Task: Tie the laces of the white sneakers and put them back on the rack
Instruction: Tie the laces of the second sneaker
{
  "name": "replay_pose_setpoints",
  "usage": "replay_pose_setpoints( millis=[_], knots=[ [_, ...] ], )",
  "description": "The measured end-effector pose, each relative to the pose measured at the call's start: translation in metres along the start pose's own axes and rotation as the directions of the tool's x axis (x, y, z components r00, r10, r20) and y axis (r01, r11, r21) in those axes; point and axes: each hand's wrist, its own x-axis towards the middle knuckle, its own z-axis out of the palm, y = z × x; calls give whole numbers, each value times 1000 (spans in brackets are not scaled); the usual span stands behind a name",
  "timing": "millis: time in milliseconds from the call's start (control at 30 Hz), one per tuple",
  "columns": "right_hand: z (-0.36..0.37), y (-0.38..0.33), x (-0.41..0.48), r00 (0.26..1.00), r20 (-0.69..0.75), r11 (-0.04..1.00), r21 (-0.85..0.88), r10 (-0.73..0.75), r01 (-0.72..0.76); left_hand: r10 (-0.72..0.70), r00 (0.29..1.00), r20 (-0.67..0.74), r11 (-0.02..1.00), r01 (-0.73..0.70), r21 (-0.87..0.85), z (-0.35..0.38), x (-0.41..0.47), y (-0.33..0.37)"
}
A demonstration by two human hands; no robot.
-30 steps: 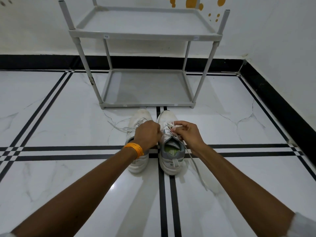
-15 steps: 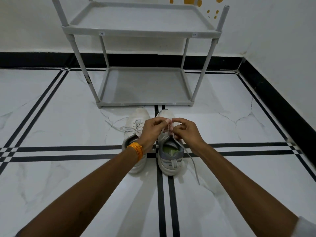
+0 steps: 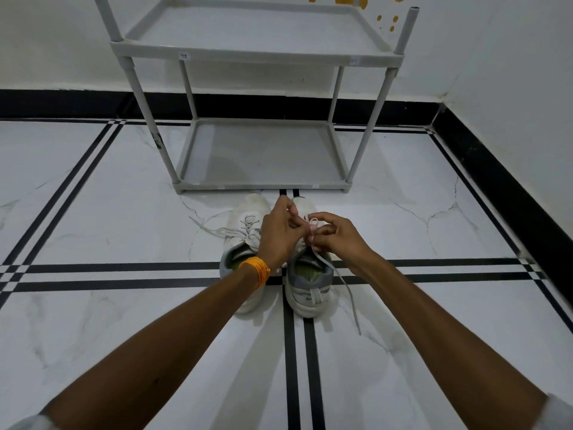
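Floor (image 3: 93, 321): white marble-look tile, glossy, thin grey veins, paired black inlay stripes crossing in a grid. Black skirting band along the base of the white walls.

Rack (image 3: 260, 54): pale grey plastic, two flat rectangular shelves with raised rims, round tube legs, small labels on the front rails. Both shelves bare. Landmark for all below.

White sneakers: the pair stands on the floor directly in front of the rack's lower shelf, toes pointing at it and nearly at its front rail, side by side, close together.
- Left sneaker (image 3: 248, 218): white upper, rounded toe, grey collar, green insole showing. Laces untied; loose ends trail over the tile to the left.
- Right sneaker (image 3: 307, 290): same build, grey heel panel with a white pull tab, thick white sole, green insole.

Left hand (image 3: 279, 234): in front of the rack, over the gap between the two shoes, fingers curled in toward the right shoe's lace; the grip itself is hidden behind the hand. Orange thread band (image 3: 259, 270) on the wrist.

Right hand (image 3: 338, 237): fingers closed, pinching a small loop of flat white lace (image 3: 313, 223) above the right shoe's tongue. One free end (image 3: 344, 287) runs down past the heel onto the tile, away from the rack.
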Motion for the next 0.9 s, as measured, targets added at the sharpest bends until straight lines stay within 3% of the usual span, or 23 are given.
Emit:
replay_pose_setpoints(
  millis=[67,167,267,333,467,533,600,700,900],
  knots=[
    [0,0,1,1000,5,1000,-28,-3,3,83,996,32,989,-86,122,0,1,0],
    [1,-1,0,1000,-1,993,-111,-27,27,272,950,157,878,-311,363,0,2,1],
    [2,-1,-1,999,-8,988,-149,-46,45,317,925,210,812,-380,443,3,2,1],
    [2,-1,-2,998,-10,987,-149,-56,54,261,954,150,866,-300,400,6,3,-2],
    [2,-2,-3,998,-20,983,-174,-67,63,-64,997,-33,992,68,108,6,7,-7],
    [3,-3,-5,997,-19,977,-202,-76,70,-231,973,27,970,233,-76,3,8,-5],
    [4,-4,-7,995,-11,966,-239,-101,96,-327,925,193,919,359,-165,1,8,-4],
    [5,-5,-9,991,-14,957,-264,-132,124,-275,909,313,933,331,-140,4,8,-5],
    [11,3,-14,982,-158,979,-187,-106,76,-151,985,83,988,152,-5,9,0,-8]
  ],
)
